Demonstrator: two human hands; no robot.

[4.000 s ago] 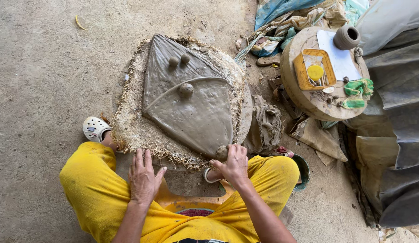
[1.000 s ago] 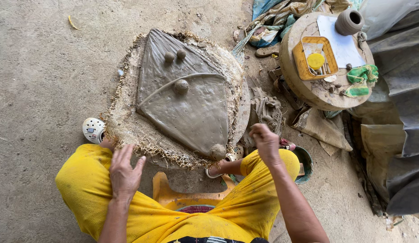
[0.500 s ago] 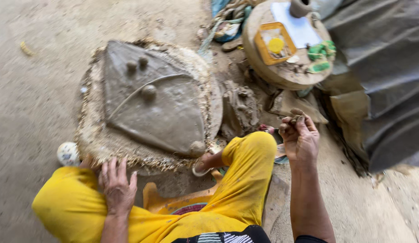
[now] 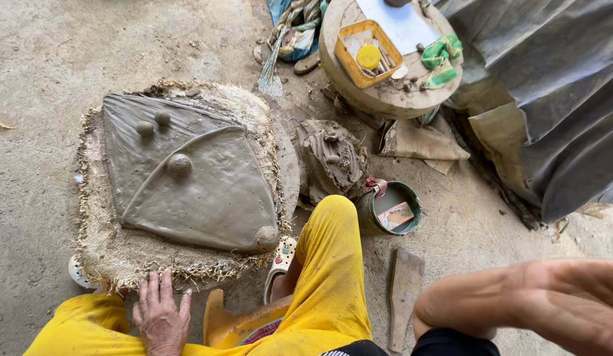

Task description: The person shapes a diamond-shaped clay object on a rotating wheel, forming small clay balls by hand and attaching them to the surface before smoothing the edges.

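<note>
A wet grey clay slab [image 4: 194, 184], shaped like a fan with a raised curved rib and three small clay balls, lies on a round frayed burlap mat [image 4: 109, 254]. My left hand [image 4: 160, 316] rests flat with fingers spread at the mat's near edge, beside my yellow-trousered knee, and holds nothing. My right hand [image 4: 550, 303] is raised close to the camera at lower right. It is blurred, and its fingers do not show. A green bucket [image 4: 369, 217] with a small flat piece in it stands by my right knee.
A lump of clay [image 4: 333, 155] sits right of the mat. A wooden paddle [image 4: 405, 290] lies on the ground. A round wooden stand [image 4: 385, 99] holds a yellow tray [image 4: 349, 62] and a green cloth [image 4: 445, 56]. Grey tarpaulin [image 4: 550, 118] hangs on the right.
My right hand left the slab's near corner, swung right past the bucket, then rose close to the camera. My left hand stayed near the mat's edge. The view shifted right.
</note>
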